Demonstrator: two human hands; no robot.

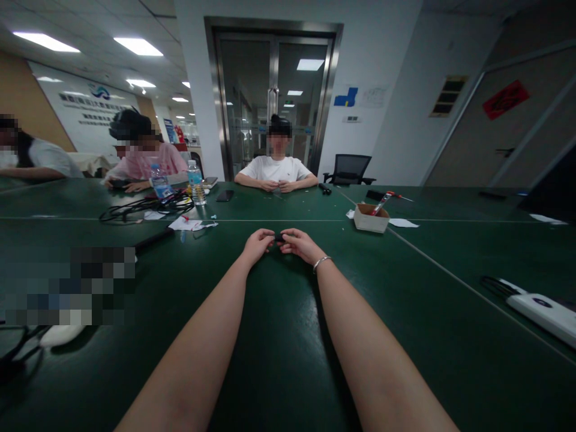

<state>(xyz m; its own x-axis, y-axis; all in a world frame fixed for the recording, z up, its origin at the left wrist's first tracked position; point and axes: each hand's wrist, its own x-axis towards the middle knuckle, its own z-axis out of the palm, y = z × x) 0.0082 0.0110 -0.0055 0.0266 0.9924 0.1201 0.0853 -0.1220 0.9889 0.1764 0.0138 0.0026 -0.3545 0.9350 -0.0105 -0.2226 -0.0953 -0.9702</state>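
Note:
Both my arms reach forward over the dark green table [279, 336]. Between my hands is a small black object [279, 237], too small to tell its kind. My right hand [300, 245], with a silver bracelet [321, 262] at the wrist, pinches it between thumb and fingers. From the other side, my left hand [260, 246] has its fingers drawn together at the object's left end. Whether those fingertips grip it or only touch it is hard to see.
A small open box [371, 219] holding a red-handled tool [382, 203] stands ahead on the right. Ahead on the left are a water bottle [197, 183], tangled black cables [148, 207] and white paper [185, 224]. A white device [544, 312] lies far right. A person [279, 171] sits opposite.

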